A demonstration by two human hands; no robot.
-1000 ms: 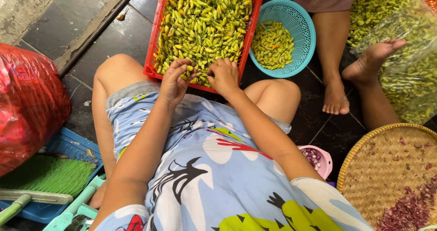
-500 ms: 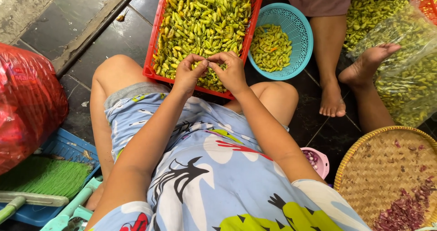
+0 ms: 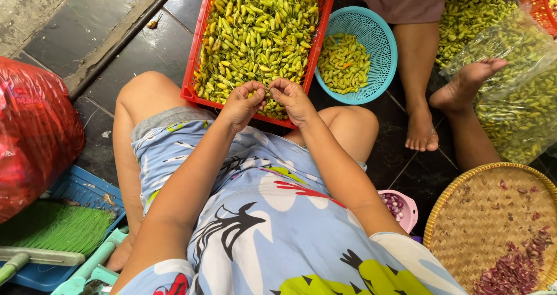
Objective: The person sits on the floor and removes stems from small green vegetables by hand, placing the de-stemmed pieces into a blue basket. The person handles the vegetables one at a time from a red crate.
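Note:
My left hand [image 3: 243, 104] and my right hand [image 3: 292, 99] meet fingertip to fingertip over the near edge of a red crate [image 3: 195, 74] heaped with small green-yellow chili peppers [image 3: 258, 33]. Both hands pinch one small pepper [image 3: 264, 93] between them; it is mostly hidden by the fingers. My knees frame the crate on either side.
A teal basket [image 3: 380, 39] holding some peppers stands right of the crate. Another person's bare legs and feet [image 3: 419, 126] rest beside a clear bag of peppers [image 3: 516, 97]. A woven tray [image 3: 493, 225], small pink basket [image 3: 406, 208], red sack [image 3: 35, 132] and green broom [image 3: 52, 231] lie around me.
My hands lifted off the pepper heap and came together near the crate's front edge, closing on one pepper between the fingertips.

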